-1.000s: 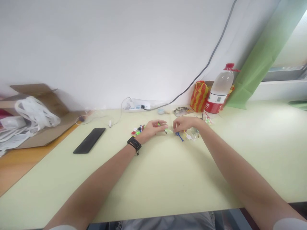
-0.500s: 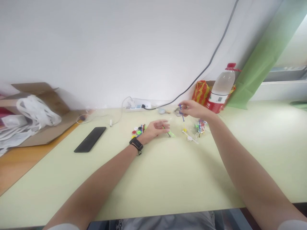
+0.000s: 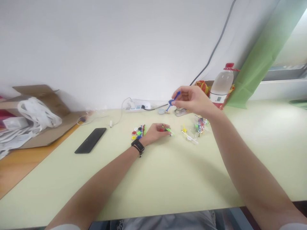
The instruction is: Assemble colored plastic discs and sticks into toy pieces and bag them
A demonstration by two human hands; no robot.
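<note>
My right hand (image 3: 189, 100) is raised above the table. Between thumb and fingers it pinches a blue plastic spinner arrow (image 3: 170, 102) with a round middle, held slanted. My left hand (image 3: 157, 131) rests low at the table, its fingers curled round several spinner arrows (image 3: 169, 130); green and red parts show, the rest is hidden by the fingers. Left of that hand lie several coloured discs (image 3: 133, 133) with slim arrow pieces (image 3: 143, 130) beside them. A yellow spinner arrow (image 3: 184, 129) and a white spinner arrow (image 3: 189, 138) lie between my hands, near a mixed coloured pile (image 3: 200, 125).
A black phone (image 3: 90, 140) lies on the left of the table (image 3: 168, 182). Behind are a power strip (image 3: 137, 105) and cables. A large bottle (image 3: 222, 86) stands back right beside a red-yellow bag (image 3: 201, 85). An open cardboard box (image 3: 43, 95) with white cords is far left.
My right hand has risen and moved slightly left with the blue spinner arrow, which has turned to a new slant. My left hand has shifted little; a red part now shows in it.
</note>
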